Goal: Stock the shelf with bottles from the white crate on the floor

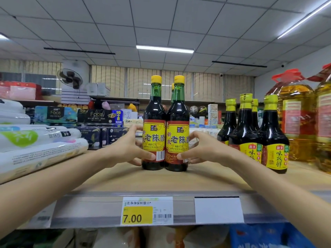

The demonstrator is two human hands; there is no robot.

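Two dark vinegar bottles with yellow caps and yellow-red labels stand side by side on the wooden shelf (206, 178). The left bottle (154, 126) has my left hand (127, 149) wrapped around its lower part, thumb on the label. The right bottle (177, 127) is gripped the same way by my right hand (204, 149). Both bottles rest upright on the shelf board and touch each other. A third yellow cap (172, 86) peeks out behind them. The white crate is out of view.
Several dark soy sauce bottles (272, 136) stand to the right, with big cooking oil jugs (297, 111) beyond them. Rolls in plastic wrap (41, 154) lie on the left of the shelf. A price tag reading 7.00 (146, 211) hangs on the shelf's front rail.
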